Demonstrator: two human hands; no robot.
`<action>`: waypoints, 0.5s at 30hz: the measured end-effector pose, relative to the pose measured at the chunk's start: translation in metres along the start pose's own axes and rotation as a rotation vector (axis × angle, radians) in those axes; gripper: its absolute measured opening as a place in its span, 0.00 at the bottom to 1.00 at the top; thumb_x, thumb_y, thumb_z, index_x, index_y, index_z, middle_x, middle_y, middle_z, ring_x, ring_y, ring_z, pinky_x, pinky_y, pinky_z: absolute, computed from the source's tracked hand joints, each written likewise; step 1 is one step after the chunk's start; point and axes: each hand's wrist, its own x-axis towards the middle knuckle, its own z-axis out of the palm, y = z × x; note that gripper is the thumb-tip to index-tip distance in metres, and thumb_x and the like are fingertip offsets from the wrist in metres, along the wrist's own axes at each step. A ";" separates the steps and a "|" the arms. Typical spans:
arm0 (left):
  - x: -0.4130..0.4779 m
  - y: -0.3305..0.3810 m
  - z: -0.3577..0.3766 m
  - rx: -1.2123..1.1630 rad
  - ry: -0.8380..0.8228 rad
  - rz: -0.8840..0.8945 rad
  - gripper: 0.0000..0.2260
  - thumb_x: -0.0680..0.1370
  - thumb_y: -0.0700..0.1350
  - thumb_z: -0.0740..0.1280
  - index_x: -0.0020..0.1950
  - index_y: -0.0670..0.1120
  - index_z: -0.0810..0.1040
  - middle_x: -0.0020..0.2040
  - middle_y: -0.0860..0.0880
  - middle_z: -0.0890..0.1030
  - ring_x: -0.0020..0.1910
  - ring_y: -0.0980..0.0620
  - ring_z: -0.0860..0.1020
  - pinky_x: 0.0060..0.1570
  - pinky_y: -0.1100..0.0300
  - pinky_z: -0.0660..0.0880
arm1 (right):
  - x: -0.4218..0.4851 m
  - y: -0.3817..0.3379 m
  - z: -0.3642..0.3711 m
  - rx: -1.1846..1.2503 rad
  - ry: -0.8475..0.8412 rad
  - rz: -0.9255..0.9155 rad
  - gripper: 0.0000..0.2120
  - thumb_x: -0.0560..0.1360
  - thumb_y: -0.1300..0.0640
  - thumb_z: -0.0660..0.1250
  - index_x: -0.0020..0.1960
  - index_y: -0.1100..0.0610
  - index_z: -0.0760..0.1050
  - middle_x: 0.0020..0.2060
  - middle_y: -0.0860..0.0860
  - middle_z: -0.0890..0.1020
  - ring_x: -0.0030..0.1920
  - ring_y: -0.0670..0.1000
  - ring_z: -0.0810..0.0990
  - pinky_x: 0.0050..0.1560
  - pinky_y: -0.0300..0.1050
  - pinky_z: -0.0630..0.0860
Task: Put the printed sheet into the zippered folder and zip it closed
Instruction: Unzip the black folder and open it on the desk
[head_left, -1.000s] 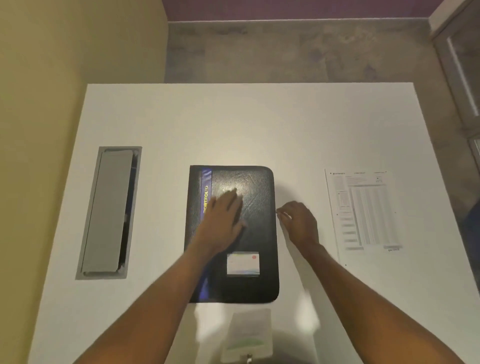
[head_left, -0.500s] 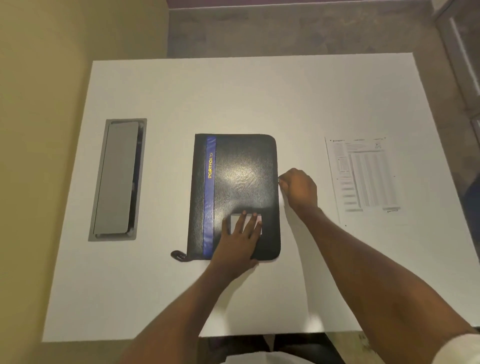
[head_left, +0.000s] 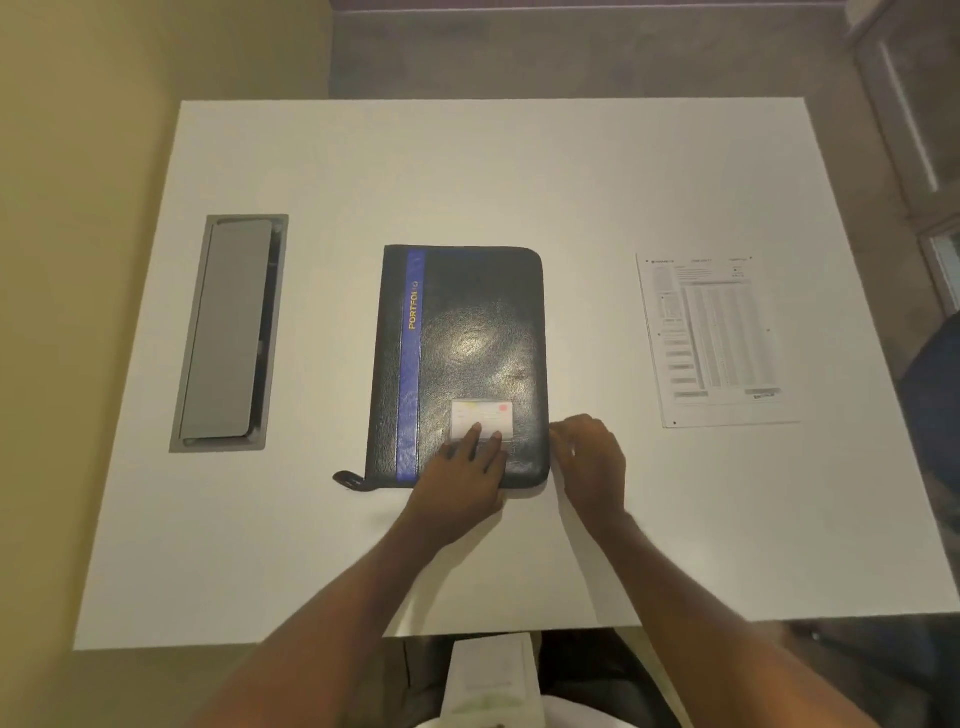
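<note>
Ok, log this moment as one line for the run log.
folder closed flat on table | left hand pressing cover | right hand at right edge | printed sheet untouched

The one camera sits on my head, high over the near edge of the white worktop (head_left: 519, 171), facing forward and steeply down. It takes in the whole worktop, with the floor past its far edge.
</note>
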 end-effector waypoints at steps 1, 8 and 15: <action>-0.001 0.000 0.001 0.008 0.001 0.001 0.24 0.69 0.53 0.79 0.61 0.42 0.86 0.64 0.42 0.85 0.63 0.37 0.84 0.49 0.42 0.84 | -0.010 0.002 0.003 0.019 0.008 0.031 0.07 0.80 0.59 0.69 0.45 0.57 0.83 0.43 0.54 0.83 0.46 0.60 0.80 0.48 0.59 0.78; -0.002 -0.002 0.005 0.080 0.021 0.021 0.22 0.72 0.53 0.78 0.61 0.41 0.86 0.63 0.42 0.85 0.62 0.35 0.84 0.47 0.42 0.85 | -0.071 0.017 0.029 0.016 0.090 0.021 0.05 0.75 0.66 0.74 0.45 0.57 0.84 0.41 0.51 0.84 0.41 0.56 0.82 0.41 0.55 0.80; -0.003 -0.003 -0.004 0.115 0.013 0.062 0.20 0.74 0.52 0.78 0.61 0.43 0.86 0.62 0.42 0.86 0.61 0.35 0.84 0.46 0.42 0.85 | -0.109 -0.005 0.071 0.056 0.102 -0.070 0.09 0.74 0.62 0.77 0.50 0.51 0.83 0.40 0.47 0.86 0.39 0.49 0.81 0.42 0.47 0.79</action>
